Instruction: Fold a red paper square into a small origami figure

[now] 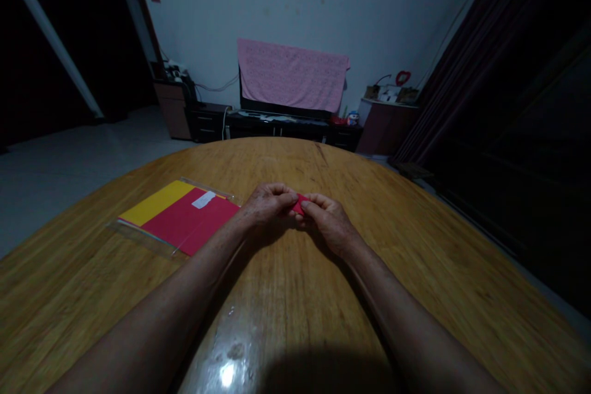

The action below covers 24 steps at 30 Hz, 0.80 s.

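Red paper (300, 204) sits pinched between the fingertips of my curled left hand (268, 203) and right hand (329, 226), kept small and firm mid-tabletop (406, 240), clear of the paper pack (178, 217) nearby.

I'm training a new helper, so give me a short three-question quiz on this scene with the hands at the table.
1. True or false: the left hand and the right hand both hold the small piece of red paper.
2. Which hand is nearer the packet of coloured paper on the wooden table? A: left hand. B: right hand.
3. What colour is the cloth hanging by the far wall?

Key: 1. True. 2. A. 3. Pink.
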Each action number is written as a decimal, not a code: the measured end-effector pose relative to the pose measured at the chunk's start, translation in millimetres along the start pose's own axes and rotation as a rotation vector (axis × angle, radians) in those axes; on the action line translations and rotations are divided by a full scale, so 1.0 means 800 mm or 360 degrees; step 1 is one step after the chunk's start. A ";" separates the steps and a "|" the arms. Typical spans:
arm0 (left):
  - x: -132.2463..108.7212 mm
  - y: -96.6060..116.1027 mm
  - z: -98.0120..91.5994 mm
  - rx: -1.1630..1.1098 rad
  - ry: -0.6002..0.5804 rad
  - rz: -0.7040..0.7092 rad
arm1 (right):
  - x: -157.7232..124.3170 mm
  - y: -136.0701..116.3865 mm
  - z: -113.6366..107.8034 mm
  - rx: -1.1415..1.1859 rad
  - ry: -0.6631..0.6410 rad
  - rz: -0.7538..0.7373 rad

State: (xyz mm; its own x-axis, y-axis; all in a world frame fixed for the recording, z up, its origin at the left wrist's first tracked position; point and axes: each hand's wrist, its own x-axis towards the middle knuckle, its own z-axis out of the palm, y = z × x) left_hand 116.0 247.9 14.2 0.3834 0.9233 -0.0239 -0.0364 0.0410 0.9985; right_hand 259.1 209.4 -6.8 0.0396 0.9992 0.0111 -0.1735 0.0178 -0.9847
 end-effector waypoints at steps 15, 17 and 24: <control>-0.008 0.002 0.004 -0.0152 0.0038 -0.0045 | 0.003 0.007 0.003 0.0040 0.0015 0.0001; -0.007 0.000 0.003 -0.0094 0.0053 -0.0041 | 0.002 0.009 0.004 0.0041 0.0004 0.0010; -0.001 -0.005 -0.004 0.0105 0.0016 0.0020 | 0.002 0.009 0.003 -0.0110 -0.0014 0.0064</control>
State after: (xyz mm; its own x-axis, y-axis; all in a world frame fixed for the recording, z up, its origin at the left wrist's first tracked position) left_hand 113.0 248.5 10.0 0.3741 0.9273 -0.0116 0.0202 0.0044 0.9998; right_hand 255.4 211.0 -13.2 0.0252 0.9993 -0.0277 -0.1066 -0.0249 -0.9940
